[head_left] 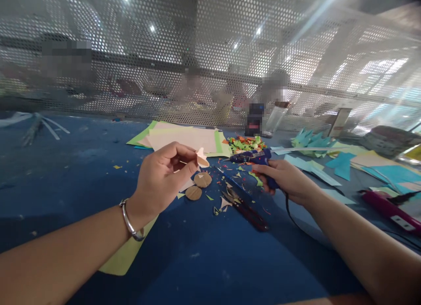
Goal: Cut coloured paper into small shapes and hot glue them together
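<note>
Between the thumb and fingers of my left hand (166,178) is a small pale paper piece (202,158), with a tan part on its lower side. My right hand (283,178) is wrapped round the handle of a dark blue glue gun (251,157). Its nozzle points left toward the paper piece, with a gap between them. Below the left fingertips lie two round cardboard discs (202,179). A pair of dark-handled scissors (246,208) rests on the blue table between my hands, beside a thin blue stick (234,181).
Paper sheets (184,138) lie ahead, next to a pile of green and orange scraps (246,143). Blue and yellow papers (381,169) and a magenta power strip (391,211) are on the right. A perforated metal screen (197,55) stands behind the table (197,261).
</note>
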Available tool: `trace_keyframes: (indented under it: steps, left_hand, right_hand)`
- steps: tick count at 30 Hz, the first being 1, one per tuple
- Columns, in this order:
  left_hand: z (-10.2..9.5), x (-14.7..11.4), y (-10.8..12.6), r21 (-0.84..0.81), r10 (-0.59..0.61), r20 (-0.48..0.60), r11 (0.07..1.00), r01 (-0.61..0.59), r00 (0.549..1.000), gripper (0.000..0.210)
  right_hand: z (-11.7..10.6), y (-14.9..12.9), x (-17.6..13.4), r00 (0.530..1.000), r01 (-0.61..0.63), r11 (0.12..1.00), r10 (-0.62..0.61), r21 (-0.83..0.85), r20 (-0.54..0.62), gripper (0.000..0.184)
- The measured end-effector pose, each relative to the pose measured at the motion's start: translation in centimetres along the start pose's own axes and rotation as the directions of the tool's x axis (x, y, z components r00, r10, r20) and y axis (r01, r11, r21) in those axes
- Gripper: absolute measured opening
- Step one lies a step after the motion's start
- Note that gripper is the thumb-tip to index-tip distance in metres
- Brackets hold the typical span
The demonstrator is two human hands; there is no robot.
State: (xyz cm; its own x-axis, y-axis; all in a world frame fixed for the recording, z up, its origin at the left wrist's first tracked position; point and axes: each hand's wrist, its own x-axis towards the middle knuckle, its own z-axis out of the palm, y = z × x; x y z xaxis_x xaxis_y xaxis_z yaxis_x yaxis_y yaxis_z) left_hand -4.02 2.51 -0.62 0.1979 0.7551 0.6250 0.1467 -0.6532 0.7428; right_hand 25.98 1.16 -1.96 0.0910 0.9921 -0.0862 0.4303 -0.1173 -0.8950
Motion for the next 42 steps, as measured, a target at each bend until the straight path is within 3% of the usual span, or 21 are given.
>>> trace_keyframes:
  steps: [4, 11, 14, 16, 17, 19, 22, 27, 32, 34, 42]
  left_hand:
    - [0.0, -0.4, 0.0, 0.036, 0.054, 0.072, 0.998, -0.056, 0.996, 0.007]
    - [0.2, -0.6, 0.8, 0.146, 0.116, 0.150, 0.980, -0.138, 0.982, 0.007]
    - [0.3, -0.6, 0.9, 0.164, 0.114, 0.157, 0.977, -0.140, 0.981, 0.008]
    - [0.4, -0.5, 0.8, 0.165, 0.103, 0.161, 0.978, -0.130, 0.982, 0.008]
    - [0.4, -0.5, 0.7, 0.170, 0.094, 0.168, 0.978, -0.122, 0.981, 0.008]
    - [0.5, -0.5, 0.5, 0.187, 0.071, 0.189, 0.977, -0.107, 0.979, 0.007]
    - [0.5, -0.3, 0.4, 0.213, 0.043, 0.208, 0.973, -0.089, 0.977, 0.005]
    - [0.7, -0.3, 0.4, 0.238, 0.017, 0.199, 0.969, -0.065, 0.980, 0.006]
    - [0.9, -0.3, 0.3, 0.256, 0.005, 0.200, 0.965, -0.057, 0.980, 0.006]
    - [0.9, -0.4, 0.2, 0.251, 0.005, 0.205, 0.966, -0.058, 0.979, 0.007]
    - [0.8, -0.4, 0.0, 0.252, 0.024, 0.208, 0.965, -0.077, 0.978, 0.004]
  right_hand:
    - [-0.5, 0.7, 0.9, 0.995, -0.092, 0.974, 0.083, -0.206, -0.052, 0.045]
    - [-1.9, 1.2, 2.0, 0.991, -0.075, 0.832, -0.001, -0.550, -0.137, 0.060]
    - [-1.9, 0.5, 1.2, 0.974, -0.077, 0.720, -0.093, -0.690, -0.206, 0.057]
    - [-1.1, -0.2, 0.1, 0.925, -0.062, 0.579, -0.273, -0.813, -0.265, 0.048]
    - [-0.6, -0.5, -0.6, 0.903, -0.022, 0.562, -0.343, -0.827, -0.258, 0.043]
    - [0.8, -1.1, -1.8, 0.897, 0.175, 0.613, -0.422, -0.770, -0.132, 0.032]
    - [2.6, -1.4, -3.1, 0.863, 0.476, 0.654, -0.478, -0.587, 0.167, 0.018]
    - [3.7, -1.5, -4.0, 0.794, 0.607, 0.625, -0.502, -0.490, 0.343, 0.006]
    - [4.7, -1.7, -4.1, 0.631, 0.776, 0.468, -0.603, -0.423, 0.488, 0.012]
    - [5.2, -1.8, -4.2, 0.593, 0.805, 0.428, -0.613, -0.411, 0.522, 0.013]
    - [6.0, -1.7, -4.2, 0.594, 0.801, 0.384, -0.600, -0.459, 0.536, 0.013]
